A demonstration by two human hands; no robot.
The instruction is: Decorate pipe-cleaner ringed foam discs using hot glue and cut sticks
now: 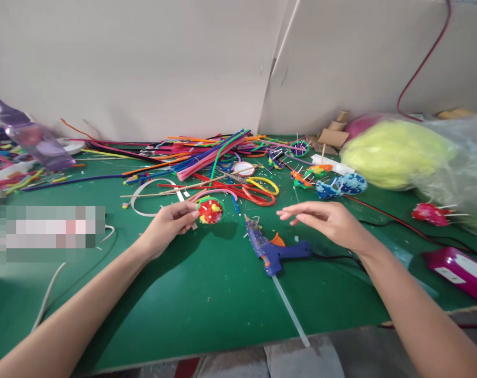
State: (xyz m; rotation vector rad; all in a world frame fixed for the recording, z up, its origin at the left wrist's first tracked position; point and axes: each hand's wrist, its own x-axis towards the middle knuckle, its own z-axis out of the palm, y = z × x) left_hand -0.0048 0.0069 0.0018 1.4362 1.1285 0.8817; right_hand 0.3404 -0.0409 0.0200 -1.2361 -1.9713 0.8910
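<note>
Between the thumb and fingers of my left hand [169,226] is a small round craft piece [211,211], red with yellow blobs, white bits and a green rim. It is held just above the green table. My right hand [320,218] hovers with its fingers stretched out and nothing in them. Below and to the left of that hand, a blue hot glue gun [275,252] lies on its side with an orange trigger. A long translucent glue stick [291,312] sticks out of its back end and reaches past the table's front edge.
Pipe cleaners [212,157] in many colours heap along the back, near yellow-and-red-handled scissors [257,188]. Several decorated pieces [352,184] stand at right, by a bag of yellow material [395,152]. A purple bottle [37,139] leans at left. Cables cross the right side.
</note>
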